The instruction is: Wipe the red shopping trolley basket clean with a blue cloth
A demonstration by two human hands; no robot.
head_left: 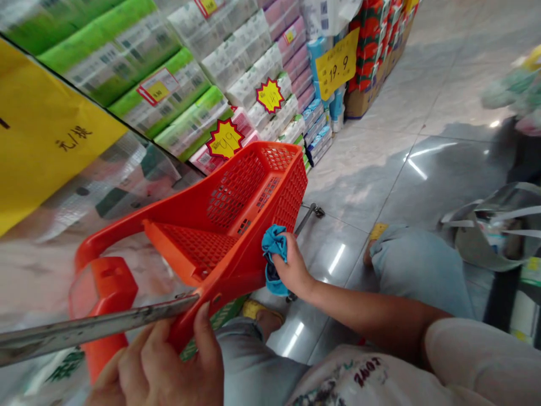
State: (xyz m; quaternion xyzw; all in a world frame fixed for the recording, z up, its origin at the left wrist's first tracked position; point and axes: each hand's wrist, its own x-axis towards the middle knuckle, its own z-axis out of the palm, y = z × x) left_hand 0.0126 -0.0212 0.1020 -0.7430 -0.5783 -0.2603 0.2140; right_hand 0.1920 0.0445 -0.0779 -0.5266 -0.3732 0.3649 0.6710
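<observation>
An orange-red shopping cart (pixel 181 248) with perforated plastic walls stands tilted across the view, its basket holding nothing that I can see. My left hand (pixel 169 366) is closed around the near part of its handle frame, the thumb lying along the rim. A scratched metal bar (pixel 105 324) runs just above those fingers. Bunched in my right hand (pixel 293 270) is a blue cloth (pixel 274 248), which is at the outer side of the basket near its lower edge. That hand's fingers are partly hidden by the cloth.
Stacked tissue packs (pixel 169 90) with yellow price signs line the left. Red packages (pixel 372 45) stand on cartons farther back. Grey tiles (pixel 380 163) cover the floor. At the right is a grey bag (pixel 499 237) with white straps. My knees are bent close to the cart.
</observation>
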